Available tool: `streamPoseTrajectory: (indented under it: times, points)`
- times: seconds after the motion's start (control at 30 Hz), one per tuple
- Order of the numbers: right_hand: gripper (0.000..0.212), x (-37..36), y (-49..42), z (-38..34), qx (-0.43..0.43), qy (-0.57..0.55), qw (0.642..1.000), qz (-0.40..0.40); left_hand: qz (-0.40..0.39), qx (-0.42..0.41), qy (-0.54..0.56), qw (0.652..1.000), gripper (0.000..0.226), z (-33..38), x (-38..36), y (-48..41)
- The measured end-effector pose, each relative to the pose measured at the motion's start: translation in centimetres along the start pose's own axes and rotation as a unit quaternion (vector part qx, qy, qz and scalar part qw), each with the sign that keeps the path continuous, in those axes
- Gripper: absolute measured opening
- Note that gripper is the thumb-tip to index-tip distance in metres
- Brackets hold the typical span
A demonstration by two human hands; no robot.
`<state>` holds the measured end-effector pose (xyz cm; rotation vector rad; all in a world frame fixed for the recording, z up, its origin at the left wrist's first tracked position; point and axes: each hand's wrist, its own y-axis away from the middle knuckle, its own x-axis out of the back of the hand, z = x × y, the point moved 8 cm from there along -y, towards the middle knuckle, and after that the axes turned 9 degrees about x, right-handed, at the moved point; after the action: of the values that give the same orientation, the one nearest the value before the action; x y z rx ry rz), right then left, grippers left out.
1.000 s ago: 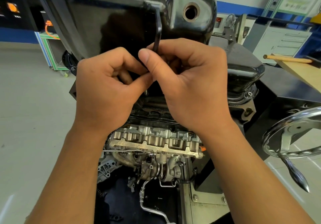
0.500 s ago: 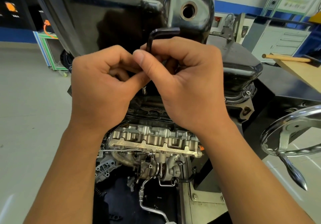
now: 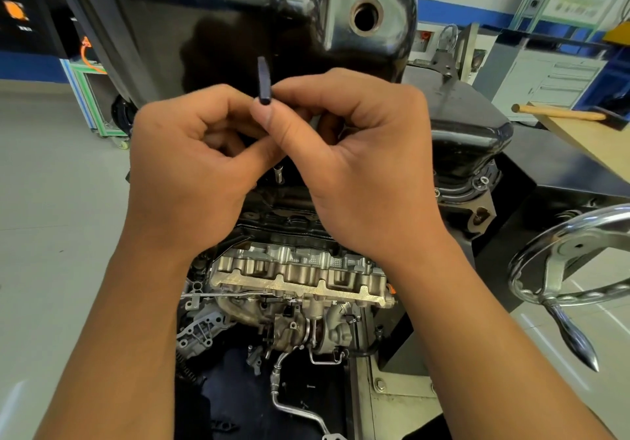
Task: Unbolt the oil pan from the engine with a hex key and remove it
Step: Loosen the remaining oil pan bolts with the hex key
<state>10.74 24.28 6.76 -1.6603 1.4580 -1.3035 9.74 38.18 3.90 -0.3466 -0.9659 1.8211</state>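
The glossy black oil pan (image 3: 211, 13) fills the top of the view, on the upturned engine (image 3: 300, 279); its open drain hole (image 3: 366, 16) shows at the upper right. A black hex key (image 3: 264, 79) stands upright in front of the pan, its short arm pointing toward me. My right hand (image 3: 358, 166) pinches the key's shaft between thumb and fingers. Pressed against it from the left, my left hand (image 3: 191, 170) has its curled fingers around the same shaft lower down. Below the hands a silver bolt (image 3: 279, 171) sticks up from the pan flange; the key's lower end is hidden.
A chrome handwheel (image 3: 559, 269) with a crank handle juts out at the right of the engine stand. A wooden bench top (image 3: 593, 139) with a hammer handle on it lies at the far right. Grey cabinets (image 3: 552, 78) stand behind; bare floor lies to the left.
The hex key has turned between my fingers: its short arm swung from pointing away, round to the right, to pointing toward me. Both hands stayed in place.
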Motion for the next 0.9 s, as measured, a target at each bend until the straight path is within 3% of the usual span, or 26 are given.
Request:
streamPoseTrajectory:
  times: [0.17,0.43,0.63,0.7,0.83,0.9]
  points:
    - [0.007,0.1,-0.1,0.0,-0.002,-0.002,1.0,0.004,-0.085,-0.013,0.012,0.996,0.011,0.1,-0.8,0.2]
    - [0.011,0.0,-0.1,-0.1,-0.01,0.016,1.0,0.002,0.034,0.008,-0.015,0.999,0.013,0.8,0.3,-0.1]
    - [0.009,0.3,-0.1,-0.2,-0.004,0.028,0.999,0.026,0.026,0.003,-0.027,0.999,0.015,1.0,-0.2,0.1]
    - [0.009,0.0,-0.1,-0.2,-0.006,0.034,0.999,0.008,0.003,0.002,-0.009,1.0,0.005,0.8,-0.2,0.0]
    - [0.017,-0.8,-0.2,-0.3,-0.003,0.044,0.997,-0.057,-0.098,-0.012,0.023,0.995,0.012,0.8,-0.6,0.1]
    - [0.018,-1.0,-0.2,-0.5,0.0,0.051,0.996,-0.075,-0.092,-0.01,0.011,0.996,0.011,0.6,-0.4,0.1]
